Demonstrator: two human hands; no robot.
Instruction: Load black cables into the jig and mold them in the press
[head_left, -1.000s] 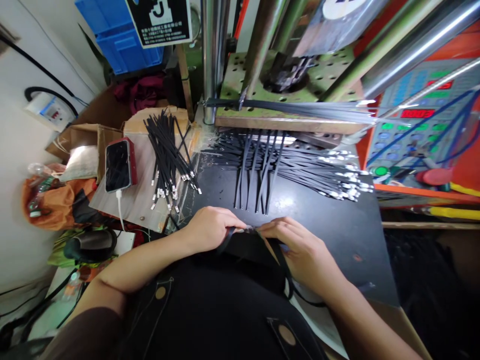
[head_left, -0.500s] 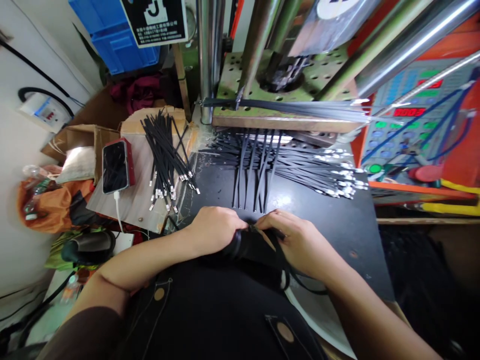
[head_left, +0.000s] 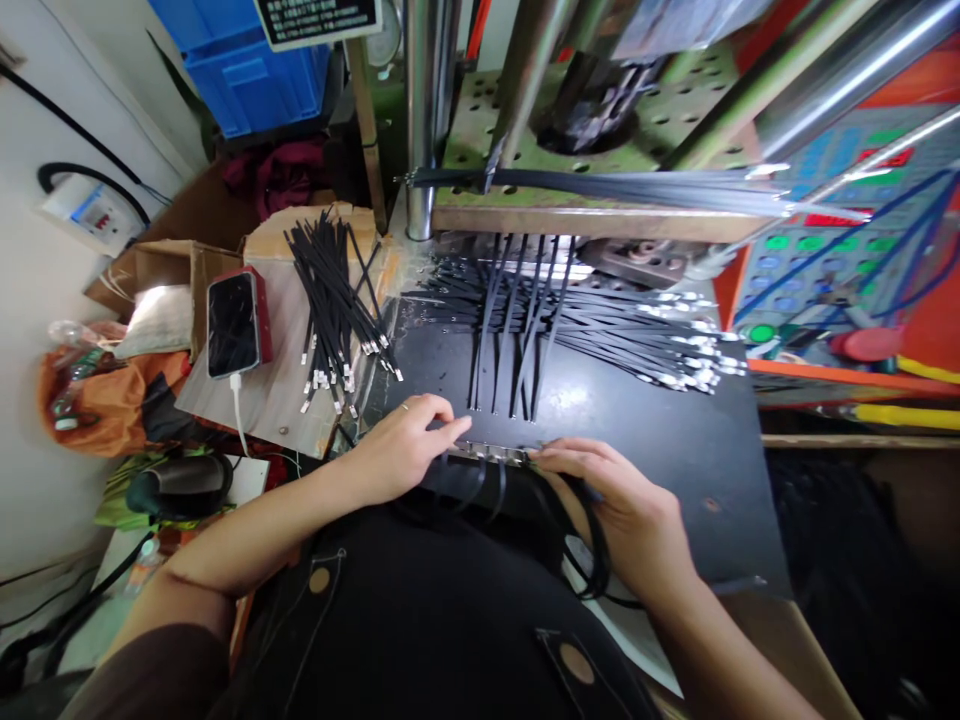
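Small white characters on a black sign [head_left: 319, 22], too blurred to read, red displays [head_left: 902, 160] on control panel [head_left: 814, 268], digits illegible

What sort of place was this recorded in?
Probably a small workshop or factory workstation. A heavy press-like machine stands at the back, a control panel with many buttons is on the right, and piled black strips with shiny ends cover part of the worktop.
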